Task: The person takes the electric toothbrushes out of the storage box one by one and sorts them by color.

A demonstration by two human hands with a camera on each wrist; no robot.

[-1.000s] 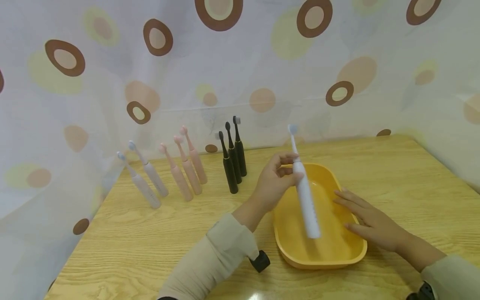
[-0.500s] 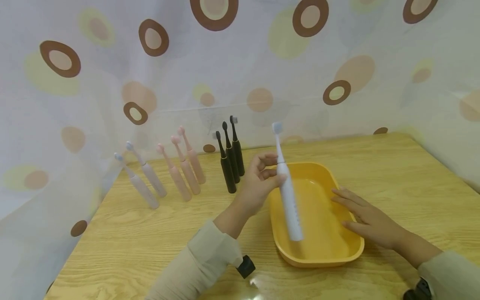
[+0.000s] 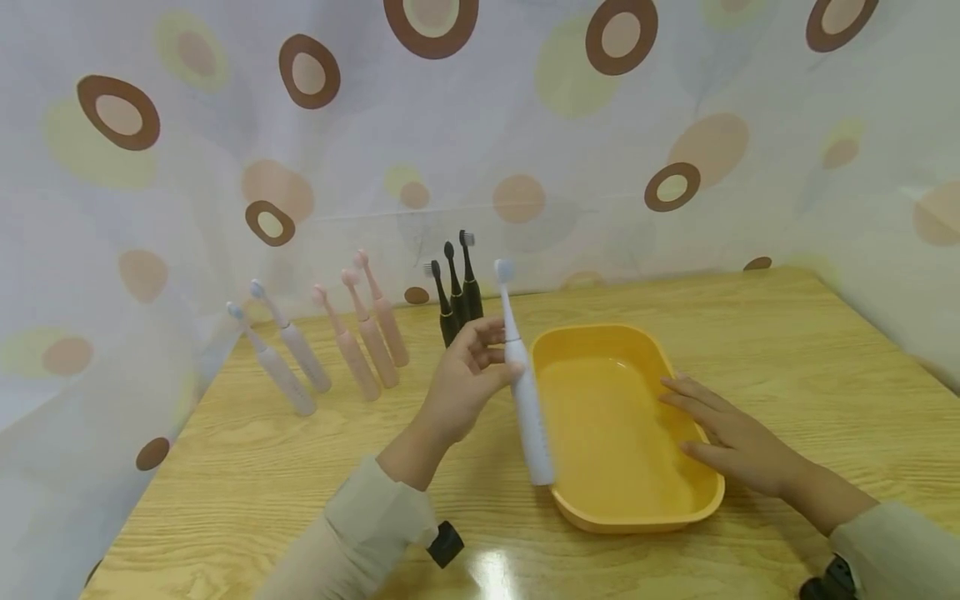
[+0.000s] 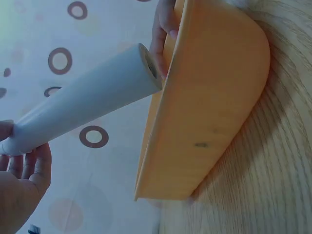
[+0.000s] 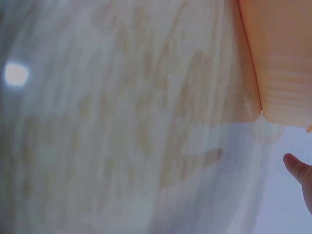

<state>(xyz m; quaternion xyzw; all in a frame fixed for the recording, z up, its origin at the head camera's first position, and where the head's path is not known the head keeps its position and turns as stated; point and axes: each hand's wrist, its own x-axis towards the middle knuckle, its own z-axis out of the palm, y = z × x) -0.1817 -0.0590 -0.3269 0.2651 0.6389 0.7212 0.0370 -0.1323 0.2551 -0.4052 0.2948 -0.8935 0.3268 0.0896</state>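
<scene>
My left hand (image 3: 468,379) pinches a white electric toothbrush (image 3: 531,417) near the top of its handle, brush head up and slightly tilted. In the head view the toothbrush overlaps the left rim of a yellow plastic basin (image 3: 615,433). The left wrist view shows the handle's flat base (image 4: 150,63) close to the basin's rim (image 4: 161,112), with thumb and fingers around the other end. My right hand (image 3: 738,437) lies with extended fingers over the basin's right rim. The right wrist view catches only one fingertip (image 5: 295,165) beside the basin.
Two white toothbrushes (image 3: 281,375) stand at the left of the wooden table (image 3: 247,500). Beside them are three pink toothbrushes (image 3: 358,362). Three black toothbrushes (image 3: 459,292) stand behind my left hand, partly hidden. A patterned cloth (image 3: 360,150) hangs behind the table.
My left hand has carried the white toothbrush leftward, from over the middle of the basin to its left rim. The right hand has stayed at the right rim.
</scene>
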